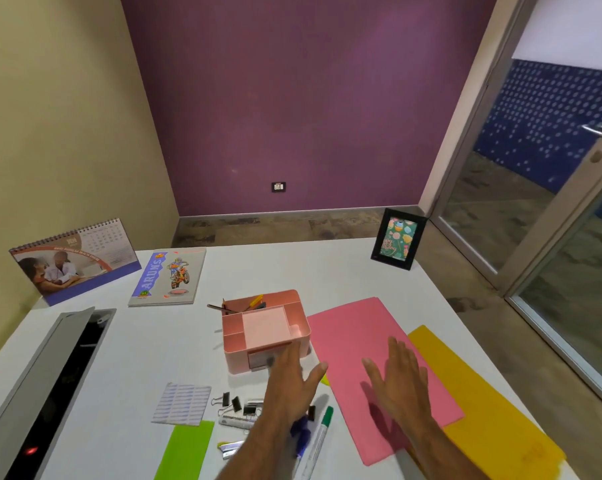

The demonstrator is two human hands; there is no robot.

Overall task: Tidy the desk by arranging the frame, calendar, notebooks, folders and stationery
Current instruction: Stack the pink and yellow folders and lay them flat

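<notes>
— Right hand [398, 379]: how is it placed?

— It is laid flat on the pink folder [379, 368], fingers straight and spread, nothing gripped. The left hand [292, 379] is held just left of that folder's near-left edge, fingers extended and likewise empty; whether the edge is touched cannot be told.

— And the folder's lie?

— Its long axis is seen to run from far-left to near-right, skewed against the desk [310, 265] edge. A yellow folder [493, 420] is partly covered by it on the right side, at a similar slant. Squaring the two is judged to call for both hands, with the right nearer the overlap.

— What of materials?

— The pink folder appears to be thin matte card, flat and rectangular; the yellow one looks glossier, perhaps plastic. Left of the pink folder, a rigid pink organiser [266, 332] with compartments is set, touching or nearly touching its far-left corner. Nearer, left of the folder, small black binder clips [232, 403] and a green-capped marker [318, 438] are scattered.
</notes>
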